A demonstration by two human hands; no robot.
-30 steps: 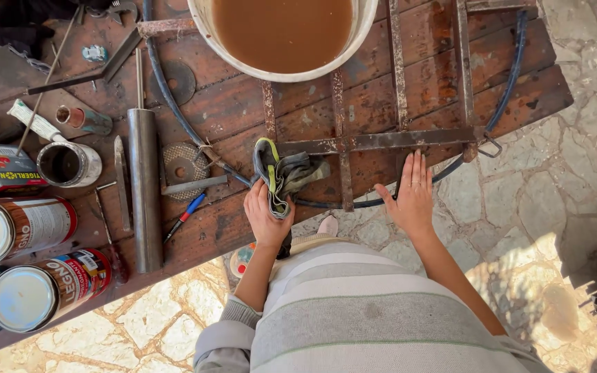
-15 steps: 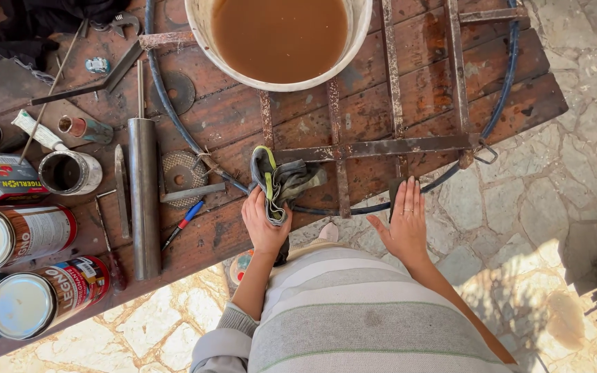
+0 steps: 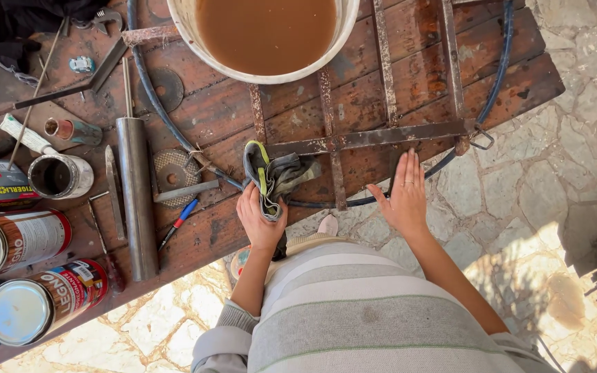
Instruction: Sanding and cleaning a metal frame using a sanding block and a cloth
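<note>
My left hand [image 3: 258, 220] grips a crumpled grey rag with a yellow-green edge [image 3: 275, 175], pressed against a rusty metal grate [image 3: 367, 137] that lies on a worn wooden table [image 3: 409, 83]. My right hand [image 3: 405, 197] lies flat with fingers spread at the table's near edge, just below the grate's front bar. A white bucket [image 3: 265, 36] of brown water stands on the far part of the grate.
A dark hose [image 3: 499, 76] loops round the grate. To the left lie a steel pipe [image 3: 137, 193], a grinding disc [image 3: 174, 173], a blue-red pen [image 3: 178, 221], several paint cans [image 3: 15, 238] and an open tin [image 3: 58, 176]. Stone paving [image 3: 554, 179] lies to the right.
The view has shifted slightly. My left hand with the rag and my right hand stay at nearly the same spots on the grate and table edge.
</note>
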